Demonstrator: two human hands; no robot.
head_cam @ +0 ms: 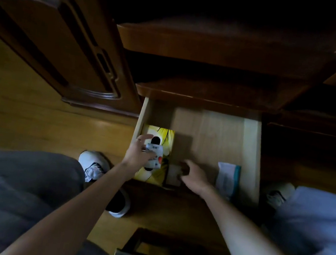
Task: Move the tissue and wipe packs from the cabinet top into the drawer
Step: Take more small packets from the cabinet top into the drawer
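Over the open drawer [250, 145], the left hand [138, 155] grips a small white pack [154, 155], long axis running front-to-back, print unreadable; the right hand [193, 177] curls around something dark, unclear.

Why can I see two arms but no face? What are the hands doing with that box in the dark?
The camera sits on the person's head and looks down, so you see only their arms, legs and shoes. There is just this one picture. The wooden box is an open drawer. The left hand holds a small white pack above a yellow tissue box in the drawer. The right hand reaches near a small dark thing; its grip is unclear. A white and blue pack lies at the right.
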